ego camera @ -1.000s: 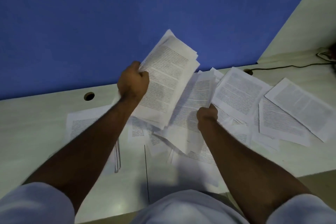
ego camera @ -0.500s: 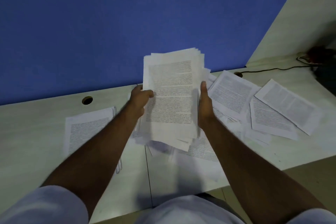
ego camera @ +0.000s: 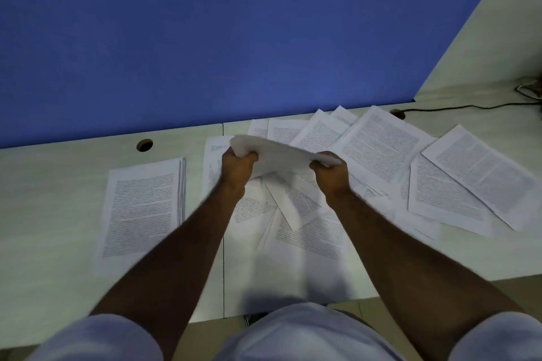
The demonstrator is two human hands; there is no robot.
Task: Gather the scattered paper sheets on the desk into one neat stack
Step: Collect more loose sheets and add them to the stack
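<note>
Now both hands' fingers grip the paper bundle [ego camera: 281,155] lowered flat, no longer upright, above the desk [ego camera: 58,214].

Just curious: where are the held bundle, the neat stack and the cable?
bundle [ego camera: 281,160], head view, its middle between the hands
stack [ego camera: 140,208], head view, top sheet's text
cable [ego camera: 457,109], head view, mid-run

Your hands blur the bundle of sheets [ego camera: 281,155], and the print on every page is too small to read.
</note>
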